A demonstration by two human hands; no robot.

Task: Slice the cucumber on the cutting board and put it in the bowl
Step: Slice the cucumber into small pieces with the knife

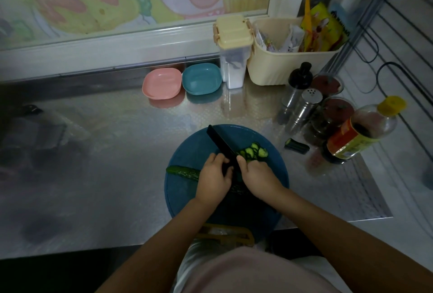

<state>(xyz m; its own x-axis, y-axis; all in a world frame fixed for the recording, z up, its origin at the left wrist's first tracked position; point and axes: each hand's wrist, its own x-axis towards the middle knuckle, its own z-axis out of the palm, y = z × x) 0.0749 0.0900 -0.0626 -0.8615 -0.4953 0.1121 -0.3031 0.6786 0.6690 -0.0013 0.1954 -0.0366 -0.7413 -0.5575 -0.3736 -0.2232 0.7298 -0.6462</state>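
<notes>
Round blue cutting board (187,199) on a steel table (112,152), its near rim at the table's front edge and partly hidden by the forearms. The cucumber (185,172) lies crosswise on the board, its uncut end reaching the board's left rim. The left hand (214,176) rests on it, grip curled down over it just beside the blade. The right hand (259,175) has its grip closed round the handle of a black knife (221,144), thumb against the blade; the handle is mostly hidden. Cut slices (254,151) lie overlapping on the board to the right of the blade, inside the rim. A cut end piece (296,146) lies on the table just off the board's right edge, near the sauce bottle (360,134) and shakers (302,111). A pink bowl (161,83) and a blue bowl (201,78) stand touching at the back edge, with bare table between them and the board and to the board's left.
</notes>
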